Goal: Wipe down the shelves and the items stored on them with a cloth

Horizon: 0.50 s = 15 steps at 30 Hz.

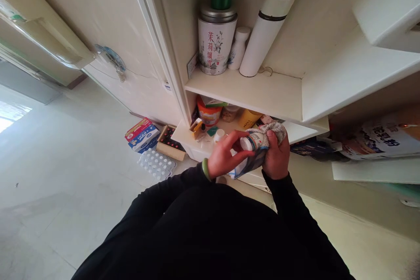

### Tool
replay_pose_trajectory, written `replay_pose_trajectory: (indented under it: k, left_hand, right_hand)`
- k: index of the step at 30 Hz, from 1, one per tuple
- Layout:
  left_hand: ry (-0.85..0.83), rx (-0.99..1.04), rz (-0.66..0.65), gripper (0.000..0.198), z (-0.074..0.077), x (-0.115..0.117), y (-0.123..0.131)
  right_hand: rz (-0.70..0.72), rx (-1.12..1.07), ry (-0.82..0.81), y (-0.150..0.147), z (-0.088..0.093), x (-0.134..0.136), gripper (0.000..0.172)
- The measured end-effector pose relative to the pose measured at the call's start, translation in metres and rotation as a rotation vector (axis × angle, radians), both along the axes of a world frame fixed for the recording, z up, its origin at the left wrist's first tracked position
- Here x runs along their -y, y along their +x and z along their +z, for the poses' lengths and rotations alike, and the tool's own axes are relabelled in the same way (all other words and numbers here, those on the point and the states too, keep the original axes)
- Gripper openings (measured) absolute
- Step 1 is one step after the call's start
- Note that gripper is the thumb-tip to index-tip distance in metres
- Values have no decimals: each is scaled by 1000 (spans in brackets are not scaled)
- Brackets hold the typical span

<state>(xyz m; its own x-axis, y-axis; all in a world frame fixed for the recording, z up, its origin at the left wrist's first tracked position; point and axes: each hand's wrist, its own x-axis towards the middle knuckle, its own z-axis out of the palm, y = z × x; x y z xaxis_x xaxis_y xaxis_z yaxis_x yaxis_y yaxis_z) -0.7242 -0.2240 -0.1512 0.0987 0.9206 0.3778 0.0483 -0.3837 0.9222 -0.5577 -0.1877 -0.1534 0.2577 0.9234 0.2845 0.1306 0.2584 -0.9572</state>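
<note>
Between both hands is a small pill bottle [254,141] with a white cap, tilted with the cap toward the left. My left hand [226,155], with a pale green bangle at the wrist, has its fingers curled round the cap end. In my right hand [277,156] a grey cloth [278,130] is bunched against the other end of the bottle. Part of the cloth, with blue and white areas, hangs below the hands. Another white-capped container [219,134] stands on the counter just beyond my left hand.
The upper shelf [243,92] bears a tea tin [217,43], a white flask [239,48] and a leaning white tube [262,43]. Below are an orange tub [209,113] and a small yellow box [197,127]. Boxes [141,135] and a bottle pack [157,164] lie on the floor at left.
</note>
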Motion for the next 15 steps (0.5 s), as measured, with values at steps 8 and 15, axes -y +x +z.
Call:
replay_pose_trajectory:
  k: [8,15]
  left_hand:
    - [-75,35,-49,74,1,0,4]
    - [54,-227,105,60,10,-4,5]
  right_hand:
    - [-31,-167,-172,-12,14,6,42]
    - [62,149,-54,7,-3,4,38]
